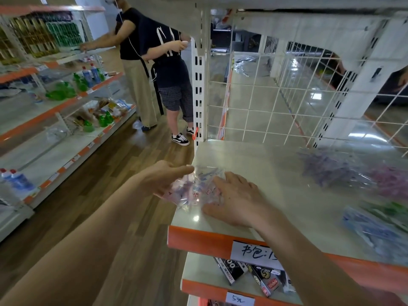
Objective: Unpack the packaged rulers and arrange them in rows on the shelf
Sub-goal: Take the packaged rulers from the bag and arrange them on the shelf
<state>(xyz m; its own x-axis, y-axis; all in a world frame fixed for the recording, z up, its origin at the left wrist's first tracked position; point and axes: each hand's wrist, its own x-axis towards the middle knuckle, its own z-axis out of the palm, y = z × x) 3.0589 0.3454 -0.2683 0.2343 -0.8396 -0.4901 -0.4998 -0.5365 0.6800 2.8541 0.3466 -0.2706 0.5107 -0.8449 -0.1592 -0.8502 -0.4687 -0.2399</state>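
At the left front corner of a store shelf (276, 173), a person's two hands meet over a clear packet of rulers (194, 188). The packet lies partly on the shelf and partly past its left edge, its long axis apparently running from near left to far right, though motion blur makes that hard to confirm. The left hand (163, 180) comes in from the aisle side with fingers spread under and along the packet's left end; it touches the plastic, but whether it grips cannot be told. The right hand (234, 199) lies flat and open, palm down, on the packet's right half, pressing it to the shelf rather than clamping it. Both hands are at the packet, so neither has to reach; opening it looks to depend on the left hand pulling away along that axis while the right pins it down.

Further right on the same shelf lie more wrapped bundles: a purple one (326, 168), a pink one (390, 182), and a blue one (375, 230) near the front edge, all well apart from the hands. The space between is bare, leaving room for rows. Two people (154, 62) stand in the aisle beyond, clear of the work. A handwritten price label (256, 252) hangs on the orange shelf edge below the right wrist.
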